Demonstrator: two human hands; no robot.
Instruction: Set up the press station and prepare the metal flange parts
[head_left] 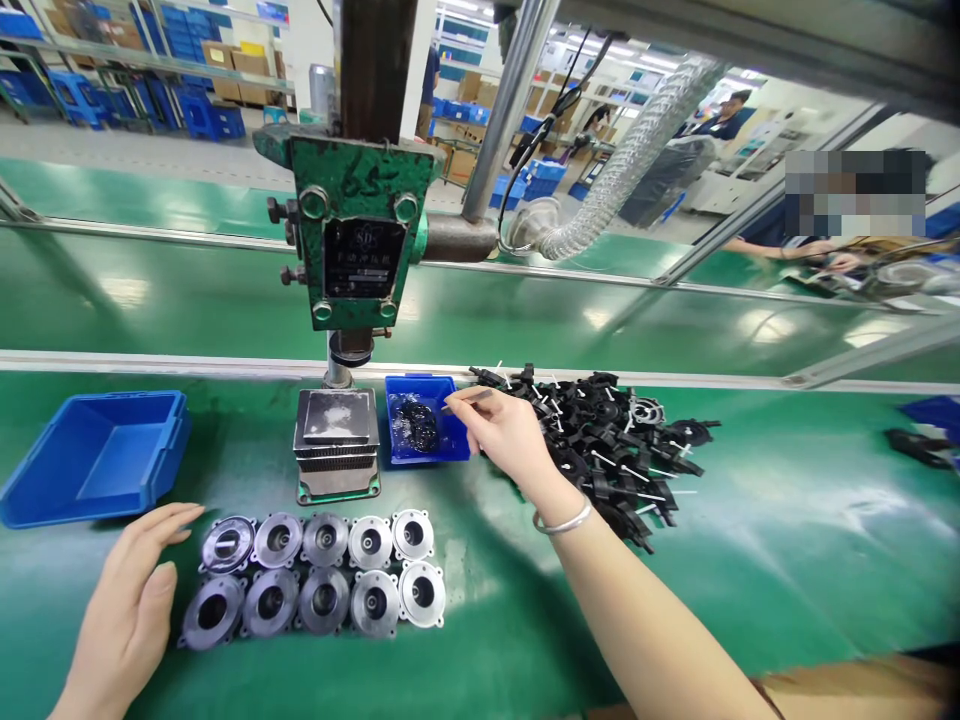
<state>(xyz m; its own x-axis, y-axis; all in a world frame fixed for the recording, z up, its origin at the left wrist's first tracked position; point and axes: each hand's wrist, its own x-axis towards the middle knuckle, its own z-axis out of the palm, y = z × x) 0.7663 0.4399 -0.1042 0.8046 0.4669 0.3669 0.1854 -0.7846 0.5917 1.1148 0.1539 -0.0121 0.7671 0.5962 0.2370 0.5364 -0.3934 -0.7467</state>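
Observation:
My right hand reaches over a small blue bin, with thumb and fingers pinched on a thin dark stick-like tool. Shiny black rings lie wet-looking in that bin. To the left, my left hand is held with its fingers apart, beside two rows of round metal housings. Nothing is in its grasp. The housing at the back left looks different inside, with a light bar across its opening; the others show dark round holes.
A green press stands behind the housings, its block-shaped base on the green table. A large blue bin is at the left. Black parts with white pins are heaped at right. Across the table a co-worker's hands are visible.

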